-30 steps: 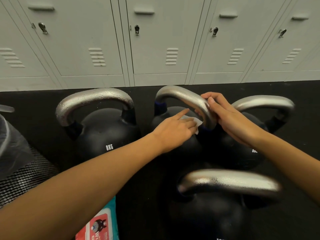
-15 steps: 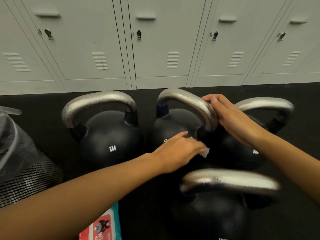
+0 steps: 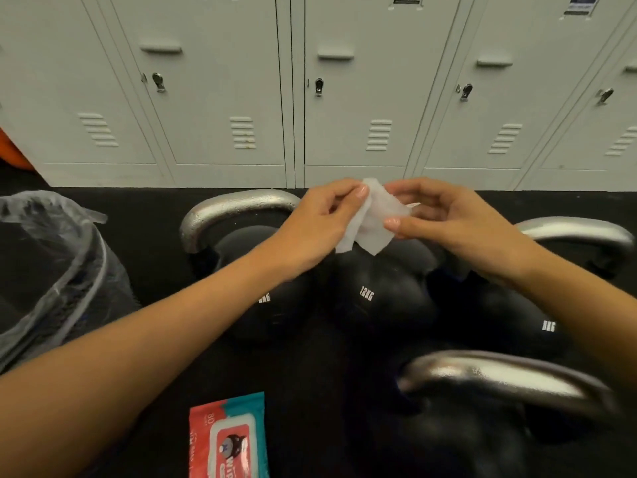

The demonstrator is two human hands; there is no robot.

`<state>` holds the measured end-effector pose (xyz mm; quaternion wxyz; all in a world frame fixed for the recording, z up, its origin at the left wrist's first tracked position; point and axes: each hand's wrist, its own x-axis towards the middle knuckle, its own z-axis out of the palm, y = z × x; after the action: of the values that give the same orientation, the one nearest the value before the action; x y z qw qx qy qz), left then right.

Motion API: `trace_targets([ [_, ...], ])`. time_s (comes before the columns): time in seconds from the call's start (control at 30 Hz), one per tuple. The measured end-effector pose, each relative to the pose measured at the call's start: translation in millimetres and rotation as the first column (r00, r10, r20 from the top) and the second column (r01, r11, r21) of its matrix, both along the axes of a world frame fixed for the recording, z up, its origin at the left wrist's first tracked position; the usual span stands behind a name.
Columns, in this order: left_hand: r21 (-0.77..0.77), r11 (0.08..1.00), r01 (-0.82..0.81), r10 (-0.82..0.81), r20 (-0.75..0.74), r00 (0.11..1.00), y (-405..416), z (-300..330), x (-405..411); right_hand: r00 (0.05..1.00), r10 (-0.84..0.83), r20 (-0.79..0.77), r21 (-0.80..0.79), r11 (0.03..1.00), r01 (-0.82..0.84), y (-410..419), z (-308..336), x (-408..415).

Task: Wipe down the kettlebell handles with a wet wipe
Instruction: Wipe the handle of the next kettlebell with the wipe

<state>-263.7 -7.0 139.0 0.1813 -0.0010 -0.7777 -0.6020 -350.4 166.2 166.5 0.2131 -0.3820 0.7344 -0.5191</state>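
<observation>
- The left hand [image 3: 320, 220] is pinching the upper left edge of the wet wipe [image 3: 374, 217] between thumb and curled fingers.
- The right hand [image 3: 448, 215] is pinching the wipe's right side, thumb in front and fingers behind, so both hands are holding the white sheet up in the air between them.
- The wipe is hanging crumpled and partly unfolded above the middle kettlebell [image 3: 379, 294], the one marked 12KG, without touching it.
- The left kettlebell [image 3: 275, 305] is standing just beside the middle one, its silver handle [image 3: 234, 207] arching up behind the left wrist.
- The right kettlebell [image 3: 510, 322] is sitting on the other side, its handle partly hidden by the right forearm.
- A fourth kettlebell handle [image 3: 499, 377] is showing blurred in the near foreground.
- A red and teal pack of wipes [image 3: 229, 439] is lying on the black floor [image 3: 144, 208] near the bottom edge.
- A bin with a clear plastic liner [image 3: 51, 257] is standing at the left.
- Grey lockers [image 3: 355, 98] are lining the back.
</observation>
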Motion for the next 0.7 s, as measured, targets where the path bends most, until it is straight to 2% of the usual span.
trace_targets([
  [0.1,-0.059,0.996,-0.062,0.062,-0.006,0.998,-13,10,9,0.99,-0.021,0.142,-0.045,0.999,0.028,-24,2,-2],
  [0.2,-0.15,0.966,-0.212,0.217,0.016,0.976,-29,15,15,0.953,-0.015,0.302,-0.032,0.999,0.025,-50,3,-4],
  [0.3,-0.168,0.913,-0.371,0.384,0.055,0.922,-44,17,17,0.907,-0.042,0.42,-0.064,0.995,0.075,-78,6,-3],
  [0.43,-0.115,0.859,-0.499,0.507,0.052,0.861,-62,25,18,0.865,-0.081,0.495,-0.148,0.973,0.176,-108,14,11],
  [0.53,-0.106,0.807,-0.581,0.586,0.021,0.81,-73,26,21,0.796,-0.178,0.579,-0.195,0.918,0.347,-121,12,10],
  [0.6,-0.141,0.777,-0.614,0.62,-0.001,0.785,-80,19,28,0.763,-0.306,0.569,-0.168,0.865,0.472,-126,3,5],
  [0.7,-0.259,0.684,-0.681,0.696,-0.045,0.716,-88,-1,43,0.787,-0.436,0.436,-0.103,0.845,0.525,-131,-15,7],
])
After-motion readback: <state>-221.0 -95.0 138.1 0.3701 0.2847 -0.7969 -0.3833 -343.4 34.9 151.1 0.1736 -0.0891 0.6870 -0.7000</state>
